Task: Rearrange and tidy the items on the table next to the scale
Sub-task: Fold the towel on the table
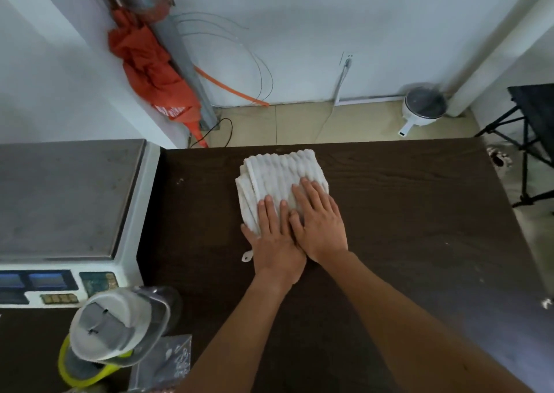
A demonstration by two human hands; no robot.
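Okay, towel [278, 173]: white, ribbed, folded into a rough square with the layers showing along its left edge. It lies on the table [413, 218] toward the far edge, about mid-width and well apart from the scale [66, 194].
left hand [274, 238]: flat, palm down on the towel's near-left part, fingers straight and pointing away from the person, gripping nothing.
right hand [319, 221]: also flat with straight fingers, reaching a bit further up the towel than the left.
hands together: side by side and touching, the right thumb lying against the left hand's fingers (pressing down, not pinching).
loop tag [246, 256]: a small white loop sticks out onto the wood just left of the left wrist.
table: dark wood grain, with some pale specks near the right edge.
scale: at the left, with a grey steel platform, a white body, and blue display windows and key pads on the near side.
bottle [117, 326]: near-left corner, just in front of the scale's panel, with a clear body, a grey-white lid and a yellow-green band.
plastic bag [168, 359]: small and clear, just right of the bottle at the near edge. I can't make out the contents.
floor behind: a white pot [419, 109] by the wall, an orange cloth [150, 62] hanging on a grey pipe, and a black stand [527, 122] at the right.
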